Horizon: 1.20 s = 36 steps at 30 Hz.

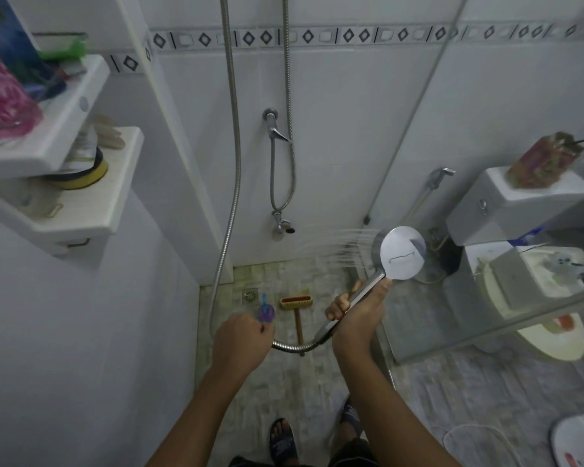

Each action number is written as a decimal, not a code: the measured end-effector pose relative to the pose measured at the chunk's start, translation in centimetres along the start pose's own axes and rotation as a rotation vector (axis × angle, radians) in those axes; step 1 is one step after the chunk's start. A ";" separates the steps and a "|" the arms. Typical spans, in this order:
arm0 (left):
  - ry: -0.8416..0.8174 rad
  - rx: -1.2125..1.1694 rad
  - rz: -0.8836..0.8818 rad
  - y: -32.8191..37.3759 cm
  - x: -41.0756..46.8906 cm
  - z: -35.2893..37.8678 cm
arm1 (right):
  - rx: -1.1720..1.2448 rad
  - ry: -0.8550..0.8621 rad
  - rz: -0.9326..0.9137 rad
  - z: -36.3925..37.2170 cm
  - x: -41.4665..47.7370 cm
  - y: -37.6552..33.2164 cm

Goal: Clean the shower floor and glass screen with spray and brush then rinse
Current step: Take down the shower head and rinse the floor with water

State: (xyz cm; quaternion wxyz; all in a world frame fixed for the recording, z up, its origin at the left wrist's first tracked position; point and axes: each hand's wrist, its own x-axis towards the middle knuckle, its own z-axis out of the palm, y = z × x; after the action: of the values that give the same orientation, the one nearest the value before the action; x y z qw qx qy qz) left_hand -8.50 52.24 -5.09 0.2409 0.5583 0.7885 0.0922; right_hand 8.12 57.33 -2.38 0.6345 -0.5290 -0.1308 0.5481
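Right hand gripped shower head at centre-right of frame — handle axis lower left to upper right, jets toward frame left. Left hand curled round hose. Glass screen lay right — right hand nearer.

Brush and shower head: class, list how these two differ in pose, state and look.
The shower head is held up in the right hand; the brush lies on the floor, untouched. The shower head sprays water; the brush is idle. The shower head is shiny metal and round; the brush has a wooden handle and an oblong head. Both are a head on a straight handle.
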 end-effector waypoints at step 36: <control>0.186 0.017 -0.258 -8.1 -3.2 -2.4 | -0.128 -0.290 0.173 5.9 -3.4 5.4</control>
State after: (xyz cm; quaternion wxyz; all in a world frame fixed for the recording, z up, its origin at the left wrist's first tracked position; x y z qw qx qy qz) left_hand -15.56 46.68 -5.48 0.1721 0.4433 0.8734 0.1053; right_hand -0.54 56.79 -2.99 0.5243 -0.4932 -0.2095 0.6617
